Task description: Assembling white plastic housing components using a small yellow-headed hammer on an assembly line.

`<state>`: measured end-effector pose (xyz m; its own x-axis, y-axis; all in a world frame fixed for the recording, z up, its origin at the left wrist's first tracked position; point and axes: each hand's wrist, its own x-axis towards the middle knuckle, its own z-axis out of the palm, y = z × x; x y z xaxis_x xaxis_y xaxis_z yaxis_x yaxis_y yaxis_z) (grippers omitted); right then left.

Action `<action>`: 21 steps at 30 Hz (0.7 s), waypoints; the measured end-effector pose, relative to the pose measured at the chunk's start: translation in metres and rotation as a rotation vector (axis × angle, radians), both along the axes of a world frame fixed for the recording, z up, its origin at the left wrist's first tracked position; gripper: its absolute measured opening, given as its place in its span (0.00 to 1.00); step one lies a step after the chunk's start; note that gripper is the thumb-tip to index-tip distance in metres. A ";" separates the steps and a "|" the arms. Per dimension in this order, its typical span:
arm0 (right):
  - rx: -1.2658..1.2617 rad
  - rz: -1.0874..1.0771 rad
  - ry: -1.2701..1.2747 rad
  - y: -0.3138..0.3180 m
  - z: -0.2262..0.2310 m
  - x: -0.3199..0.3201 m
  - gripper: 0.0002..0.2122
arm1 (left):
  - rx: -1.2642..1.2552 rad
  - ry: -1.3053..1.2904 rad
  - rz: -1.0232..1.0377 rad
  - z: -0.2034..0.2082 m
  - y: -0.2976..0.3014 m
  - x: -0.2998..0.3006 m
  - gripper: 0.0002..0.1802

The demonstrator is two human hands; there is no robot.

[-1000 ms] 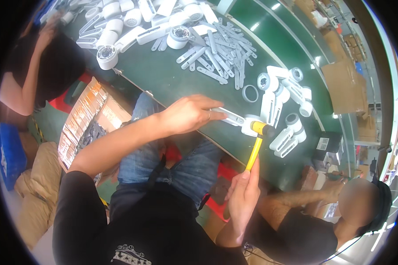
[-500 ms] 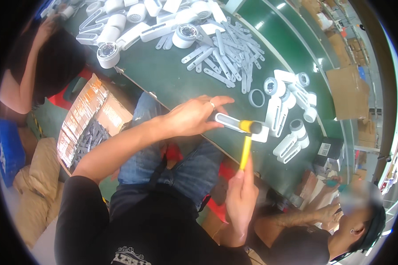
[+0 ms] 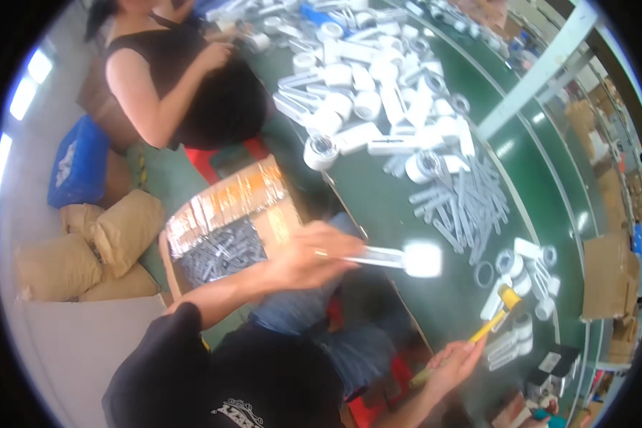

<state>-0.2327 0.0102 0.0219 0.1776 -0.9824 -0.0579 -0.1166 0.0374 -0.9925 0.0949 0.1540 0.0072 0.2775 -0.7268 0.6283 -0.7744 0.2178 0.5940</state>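
Note:
My left hand [image 3: 319, 253] is closed on the slotted handle of a white plastic part [image 3: 422, 260], whose wide end points right, above the near edge of the green table [image 3: 378, 203]. Lower right, my right hand [image 3: 453, 362] grips a yellow-handled mallet [image 3: 488, 327]. The mallet's head is raised in front of some white parts and does not touch the part in my left hand. A grey ring [image 3: 483, 274] lies on the table beyond the mallet. Motion blurs the held part.
Grey strips [image 3: 467, 207] lie heaped mid-table, with a large pile of white parts [image 3: 378, 78] farther back. An open cardboard box [image 3: 282, 214] of dark pieces stands left of the table. A co-worker [image 3: 175, 85] sits at the far left. Paper sacks [image 3: 125, 228] rest on the floor.
The mallet has come off the white part and moved right. My left hand has lifted the part and turned it. The view has swung left, showing more of the pile and the co-worker.

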 end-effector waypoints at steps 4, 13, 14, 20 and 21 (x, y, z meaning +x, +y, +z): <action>0.050 0.020 -0.025 -0.014 0.003 0.021 0.24 | 0.088 -0.002 0.723 0.002 0.088 0.072 0.20; 0.023 0.095 -0.015 -0.020 -0.027 0.030 0.23 | 0.120 0.145 1.097 -0.017 0.005 0.301 0.21; 0.033 0.094 -0.026 -0.020 -0.027 0.034 0.23 | 0.174 0.100 1.029 -0.021 -0.006 0.323 0.20; 0.044 0.027 -0.063 -0.020 -0.029 0.024 0.23 | 0.196 0.073 0.717 -0.048 -0.052 0.241 0.51; 0.043 0.034 -0.083 -0.018 -0.028 0.029 0.23 | 0.262 0.048 0.604 -0.072 -0.035 0.227 0.62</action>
<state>-0.2041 -0.0082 -0.0064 0.2171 -0.9726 -0.0834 -0.0362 0.0774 -0.9963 0.3224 0.1193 -0.0648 0.7080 -0.5615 0.4283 -0.6861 -0.4034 0.6054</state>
